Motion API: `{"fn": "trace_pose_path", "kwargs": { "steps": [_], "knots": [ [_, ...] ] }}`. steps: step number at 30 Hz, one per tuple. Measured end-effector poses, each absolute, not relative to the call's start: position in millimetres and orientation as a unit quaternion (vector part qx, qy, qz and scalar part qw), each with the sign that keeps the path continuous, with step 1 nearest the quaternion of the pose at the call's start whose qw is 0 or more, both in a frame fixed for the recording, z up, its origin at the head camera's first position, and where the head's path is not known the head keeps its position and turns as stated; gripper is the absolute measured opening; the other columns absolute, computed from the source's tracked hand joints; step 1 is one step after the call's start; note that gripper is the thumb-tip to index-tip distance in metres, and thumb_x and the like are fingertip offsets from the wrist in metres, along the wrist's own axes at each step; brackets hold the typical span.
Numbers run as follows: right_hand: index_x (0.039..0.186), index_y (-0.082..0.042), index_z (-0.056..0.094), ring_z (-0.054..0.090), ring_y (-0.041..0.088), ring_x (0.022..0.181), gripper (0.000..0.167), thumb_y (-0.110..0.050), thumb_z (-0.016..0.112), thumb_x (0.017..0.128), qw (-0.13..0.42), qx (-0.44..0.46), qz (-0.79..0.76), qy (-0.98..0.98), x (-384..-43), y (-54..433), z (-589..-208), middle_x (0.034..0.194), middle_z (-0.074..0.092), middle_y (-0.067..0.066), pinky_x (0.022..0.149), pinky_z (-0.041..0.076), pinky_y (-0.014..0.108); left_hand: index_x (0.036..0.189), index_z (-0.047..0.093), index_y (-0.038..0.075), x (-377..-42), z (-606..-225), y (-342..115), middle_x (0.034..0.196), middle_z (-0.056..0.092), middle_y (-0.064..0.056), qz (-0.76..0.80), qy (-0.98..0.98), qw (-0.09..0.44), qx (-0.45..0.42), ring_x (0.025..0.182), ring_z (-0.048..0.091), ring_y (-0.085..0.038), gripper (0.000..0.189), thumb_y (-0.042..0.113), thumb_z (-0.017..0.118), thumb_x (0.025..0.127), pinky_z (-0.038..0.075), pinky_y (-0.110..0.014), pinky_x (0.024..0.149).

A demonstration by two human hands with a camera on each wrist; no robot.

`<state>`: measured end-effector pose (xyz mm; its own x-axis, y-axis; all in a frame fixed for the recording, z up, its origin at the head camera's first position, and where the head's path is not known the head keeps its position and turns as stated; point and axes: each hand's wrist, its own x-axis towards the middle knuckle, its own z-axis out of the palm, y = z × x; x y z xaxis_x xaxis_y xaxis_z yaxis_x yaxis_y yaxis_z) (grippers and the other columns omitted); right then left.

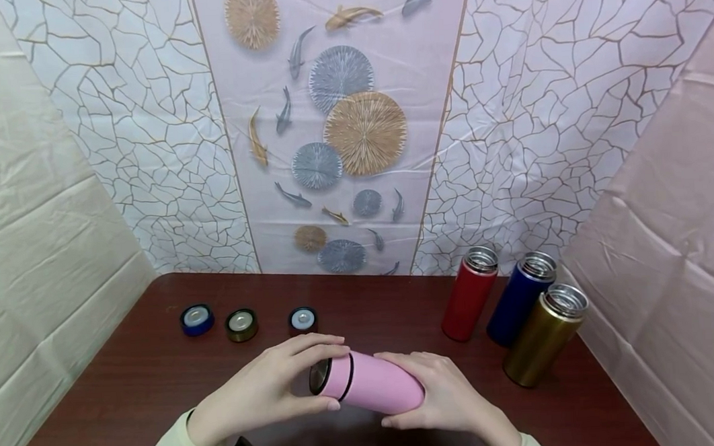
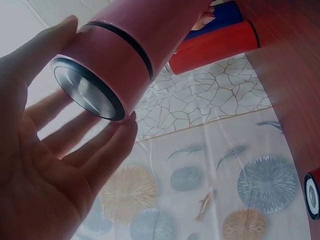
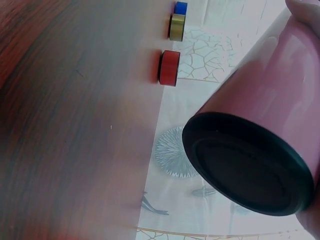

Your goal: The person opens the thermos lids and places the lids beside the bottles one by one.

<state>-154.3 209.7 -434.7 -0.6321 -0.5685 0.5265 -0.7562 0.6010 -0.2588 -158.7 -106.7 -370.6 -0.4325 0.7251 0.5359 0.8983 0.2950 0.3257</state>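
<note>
A pink thermos flask [image 1: 380, 385] lies tilted in the air between the two hands, its capped end to the left. My left hand [image 1: 268, 386] pinches the pink lid [image 1: 339, 376] between thumb and fingertips. In the left wrist view the lid's round metallic top [image 2: 87, 90] faces the palm, and a black ring marks the seam with the body. My right hand [image 1: 441, 392] grips the body near its lower end. The flask's black base [image 3: 245, 165] shows large in the right wrist view.
Three lidless flasks, red [image 1: 470, 298], blue [image 1: 521, 302] and gold [image 1: 545, 338], stand on the right of the dark red table [image 1: 129, 390]. Blue [image 1: 196, 319], gold [image 1: 242, 325] and red [image 1: 303, 320] lids lie upturned at the back left. Patterned cloth [image 1: 344, 203] hangs behind.
</note>
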Motion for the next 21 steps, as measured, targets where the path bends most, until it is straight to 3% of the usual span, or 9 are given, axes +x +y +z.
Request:
{"fn": "trace_pose_path", "kwargs": {
  "steps": [3,9,15,18,21],
  "knots": [
    [0.138,-0.028,0.061,0.059,0.000,0.084,0.082,-0.067,0.082,0.069,0.204,0.386,0.233,-0.869,-154.7,209.2,-434.9,0.113,0.069,-0.013,0.068,0.048,0.021,0.137,0.059,0.027,-157.8,-371.5,-105.7,0.135,0.057,0.013,-0.315,-0.809,0.132,-0.480,0.120,0.058,-0.004,0.057,0.050,0.075,0.088,0.052,-0.029,0.093],
    [0.139,-0.029,0.061,0.059,0.001,0.085,0.082,-0.067,0.082,0.069,0.197,0.397,0.231,-0.866,-154.9,207.8,-436.0,0.117,0.069,-0.014,0.070,0.048,0.021,0.118,0.065,0.032,-157.5,-371.8,-104.1,0.105,0.064,0.019,-0.301,-0.858,0.115,-0.399,0.085,0.059,0.004,0.044,0.062,0.070,0.086,0.052,-0.024,0.073],
    [0.140,-0.030,0.059,0.059,0.002,0.085,0.083,-0.066,0.082,0.070,0.208,0.416,0.217,-0.859,-155.0,205.7,-436.7,0.116,0.069,-0.013,0.069,0.047,0.020,0.100,0.065,0.029,-159.9,-371.2,-101.8,0.072,0.053,0.024,-0.285,-0.885,0.081,-0.360,0.061,0.050,0.001,0.034,0.062,0.062,0.092,0.043,-0.021,0.057],
    [0.140,-0.026,0.060,0.060,0.003,0.085,0.083,-0.065,0.082,0.070,0.215,0.422,0.213,-0.855,-155.4,205.3,-437.0,0.117,0.069,-0.011,0.070,0.047,0.020,0.098,0.065,0.027,-160.3,-371.6,-101.1,0.067,0.051,0.022,-0.281,-0.889,0.079,-0.353,0.058,0.048,0.002,0.034,0.060,0.061,0.094,0.042,-0.022,0.055],
    [0.139,-0.025,0.060,0.060,0.003,0.085,0.083,-0.065,0.083,0.070,0.215,0.419,0.216,-0.855,-155.5,205.9,-437.7,0.117,0.069,-0.011,0.069,0.047,0.020,0.112,0.065,0.026,-159.9,-371.7,-102.1,0.080,0.059,0.022,-0.287,-0.886,0.078,-0.355,0.069,0.055,0.003,0.038,0.060,0.060,0.095,0.048,-0.025,0.063]
  ]
}}
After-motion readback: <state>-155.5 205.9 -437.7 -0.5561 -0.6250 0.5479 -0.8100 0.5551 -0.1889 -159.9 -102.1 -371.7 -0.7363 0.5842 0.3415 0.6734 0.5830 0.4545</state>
